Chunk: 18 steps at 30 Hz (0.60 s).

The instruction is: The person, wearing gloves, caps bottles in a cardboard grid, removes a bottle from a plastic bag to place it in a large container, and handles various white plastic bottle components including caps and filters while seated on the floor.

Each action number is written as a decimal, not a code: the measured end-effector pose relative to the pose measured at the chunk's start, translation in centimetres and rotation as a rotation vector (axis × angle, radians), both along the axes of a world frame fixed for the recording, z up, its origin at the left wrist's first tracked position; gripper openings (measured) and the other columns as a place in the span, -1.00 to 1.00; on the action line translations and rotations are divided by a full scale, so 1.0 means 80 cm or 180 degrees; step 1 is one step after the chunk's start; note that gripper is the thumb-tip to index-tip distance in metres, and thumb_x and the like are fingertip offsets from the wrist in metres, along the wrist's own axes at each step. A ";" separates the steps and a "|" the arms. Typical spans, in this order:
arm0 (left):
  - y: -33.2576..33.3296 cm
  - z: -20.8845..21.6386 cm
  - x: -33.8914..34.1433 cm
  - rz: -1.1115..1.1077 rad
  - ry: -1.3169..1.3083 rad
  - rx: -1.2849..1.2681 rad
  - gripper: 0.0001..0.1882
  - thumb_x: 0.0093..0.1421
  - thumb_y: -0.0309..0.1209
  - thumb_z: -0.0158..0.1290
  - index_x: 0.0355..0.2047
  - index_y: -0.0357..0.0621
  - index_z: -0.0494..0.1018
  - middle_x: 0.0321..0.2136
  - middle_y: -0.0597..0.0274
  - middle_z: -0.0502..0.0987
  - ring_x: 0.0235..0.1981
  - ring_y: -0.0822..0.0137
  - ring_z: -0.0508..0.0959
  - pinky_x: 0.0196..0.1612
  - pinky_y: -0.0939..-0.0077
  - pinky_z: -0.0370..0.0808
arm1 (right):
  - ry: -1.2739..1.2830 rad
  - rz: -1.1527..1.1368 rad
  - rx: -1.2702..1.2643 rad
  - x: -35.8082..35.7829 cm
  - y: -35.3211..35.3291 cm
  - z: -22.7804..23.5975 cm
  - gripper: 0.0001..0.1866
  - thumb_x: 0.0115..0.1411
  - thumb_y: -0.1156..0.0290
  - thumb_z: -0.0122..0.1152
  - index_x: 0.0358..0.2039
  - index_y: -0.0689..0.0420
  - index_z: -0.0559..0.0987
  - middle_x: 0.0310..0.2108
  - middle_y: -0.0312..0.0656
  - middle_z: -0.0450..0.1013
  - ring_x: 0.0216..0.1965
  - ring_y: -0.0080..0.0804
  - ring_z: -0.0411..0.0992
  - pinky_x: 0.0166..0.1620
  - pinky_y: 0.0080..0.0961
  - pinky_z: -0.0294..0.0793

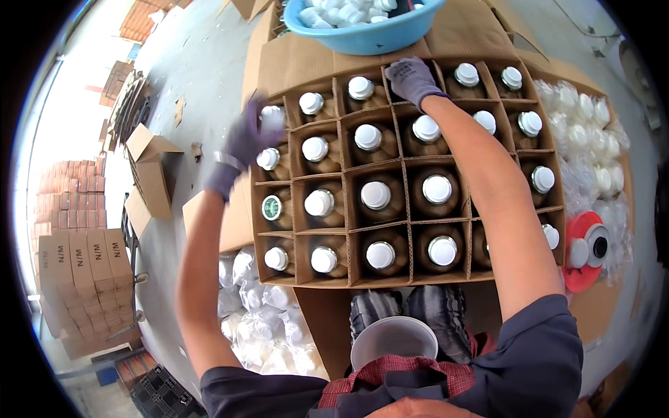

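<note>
A cardboard carton (348, 282) with cardboard dividers holds brown bottles, most topped with white caps (376, 195). One bottle at the left side shows a green round top (271, 207) in place of a white cap. My left hand (247, 143), in a purple glove, is over the far left corner beside a white-capped bottle (272, 115); motion smears its fingers, so its grip is unclear. In the far row, my gloved right hand (414, 80) is closed, fingers curled down into a compartment. What it grips there is hidden. My right forearm covers several bottles.
Beyond the carton stands a blue basin (362, 38) of white caps. Bagged white items lie at the right (585, 125) and lower left (268, 320). A red and white round device (585, 247) is at the right edge. A grey bucket (394, 341) stands at my lap.
</note>
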<state>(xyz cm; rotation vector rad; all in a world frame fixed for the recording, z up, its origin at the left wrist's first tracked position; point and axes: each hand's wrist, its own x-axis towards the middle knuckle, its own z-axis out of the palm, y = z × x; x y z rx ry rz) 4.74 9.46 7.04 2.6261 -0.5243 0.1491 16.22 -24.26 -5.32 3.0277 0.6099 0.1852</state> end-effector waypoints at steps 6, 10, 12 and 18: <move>0.043 -0.075 -0.194 0.1007 0.0432 0.1106 -0.49 0.07 -0.19 0.25 0.00 -0.09 0.44 -0.21 0.04 0.52 -0.19 0.04 0.54 -0.12 0.20 0.49 | -0.0302 0.0448 0.1381 -0.002 -0.021 -0.008 -0.76 0.15 0.32 0.03 -0.27 0.01 0.64 -0.20 -0.12 0.56 -0.08 -0.14 0.49 0.05 -0.20 0.38; 0.026 -0.127 -0.198 0.0659 -0.0894 0.0859 -0.57 0.11 -0.28 0.15 0.01 0.00 0.42 -0.13 -0.03 0.36 -0.13 -0.07 0.43 -0.15 0.08 0.44 | -0.1329 0.0934 0.2567 -0.025 -0.010 0.043 -0.70 0.10 0.32 0.13 -0.13 0.05 0.55 -0.16 -0.07 0.52 -0.04 -0.05 0.43 0.06 -0.19 0.37; 0.008 -0.135 -0.180 0.0828 -0.0437 0.1050 -0.68 0.12 -0.34 0.10 -0.10 -0.08 0.42 -0.17 -0.05 0.37 -0.15 -0.12 0.41 -0.15 0.03 0.42 | -0.0712 0.0386 0.2679 -0.006 -0.018 0.057 -0.59 0.12 0.23 0.13 0.00 0.02 0.50 -0.07 -0.05 0.48 0.01 -0.03 0.40 0.06 -0.10 0.36; -0.001 -0.155 -0.159 0.1239 -0.0066 0.1374 -0.65 0.04 -0.33 0.14 -0.16 -0.10 0.41 -0.11 0.01 0.38 -0.10 -0.05 0.43 -0.14 0.02 0.47 | -0.0780 0.2010 0.2194 -0.108 0.068 0.102 -0.64 -0.01 0.37 0.31 -0.15 0.12 0.57 -0.17 -0.12 0.54 -0.18 -0.20 0.52 -0.11 -0.36 0.53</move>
